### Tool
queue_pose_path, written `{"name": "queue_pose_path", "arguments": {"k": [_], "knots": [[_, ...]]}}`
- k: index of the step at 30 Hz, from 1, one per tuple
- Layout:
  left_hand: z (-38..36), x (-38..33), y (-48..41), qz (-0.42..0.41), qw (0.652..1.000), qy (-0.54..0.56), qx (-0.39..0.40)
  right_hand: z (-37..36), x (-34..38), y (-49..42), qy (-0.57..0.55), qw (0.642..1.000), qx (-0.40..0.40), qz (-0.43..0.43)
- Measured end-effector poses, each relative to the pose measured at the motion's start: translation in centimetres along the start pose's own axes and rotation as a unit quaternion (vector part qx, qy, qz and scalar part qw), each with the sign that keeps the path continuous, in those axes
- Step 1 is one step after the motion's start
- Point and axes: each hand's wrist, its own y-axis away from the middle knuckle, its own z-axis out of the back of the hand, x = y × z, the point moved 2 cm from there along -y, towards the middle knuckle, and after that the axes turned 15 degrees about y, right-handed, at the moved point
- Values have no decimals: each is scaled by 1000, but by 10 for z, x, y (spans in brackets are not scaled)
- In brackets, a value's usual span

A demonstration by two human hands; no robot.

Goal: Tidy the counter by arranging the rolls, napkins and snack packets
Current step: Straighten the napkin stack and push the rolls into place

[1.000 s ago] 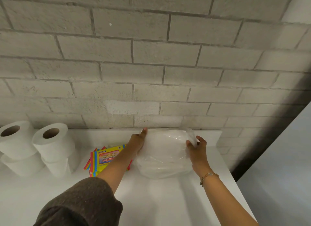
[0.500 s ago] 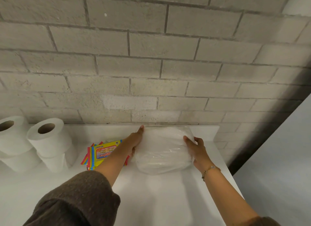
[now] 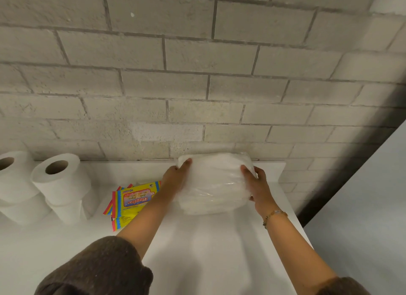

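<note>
The napkin pack point(image 3: 215, 182) is gripped on the counter point(image 3: 208, 250): left hand point(image 3: 175, 180) curled round its left edge, right hand point(image 3: 257, 184) curled round its right, wall point(image 3: 197, 85) just behind it, snack packets point(image 3: 131, 200) just left.

White rolls point(image 3: 63, 180) and napkins point(image 3: 215, 184); yellow packet point(image 3: 134, 200), striped edges; grey brick wall point(image 3: 197, 74)

Left hand point(image 3: 175, 181) and right hand point(image 3: 257, 186) hold napkin pack point(image 3: 216, 180).

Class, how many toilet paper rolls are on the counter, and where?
4, in two stacks at the counter's left end: far-left top roll on far-left bottom roll; inner top roll on inner bottom roll. More may sit beyond the frame.
</note>
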Motion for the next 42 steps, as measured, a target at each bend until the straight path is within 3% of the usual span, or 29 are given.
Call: {"name": "queue_pose_path", "arguments": {"k": [11, 14, 18, 25, 32, 37, 42], "knots": [[-6, 0, 3, 16, 1000, 25, 5, 1, -3, -15, 33, 999, 24, -1], [-11, 3, 9, 65, 993, 87, 40, 2, -6, -13, 22, 997, 69, -2], [-15, 15, 19, 147, 970, 170, 96, 4, -20, -8, 4, 986, 148, -76], [-5, 22, 17, 157, 963, 171, 140, 10, -16, 2, 119, 978, 131, -109], [-4, 17, 21, 173, 958, 165, 159, 6, -14, 3, 84, 978, 140, -130], [-7, 13, 21, 193, 968, 120, 110, 4, -19, 3, 0, 984, 137, -116], [-7, 16, 20, 175, 964, 169, 111, 1, -21, 3, -52, 987, 125, -90]]}}
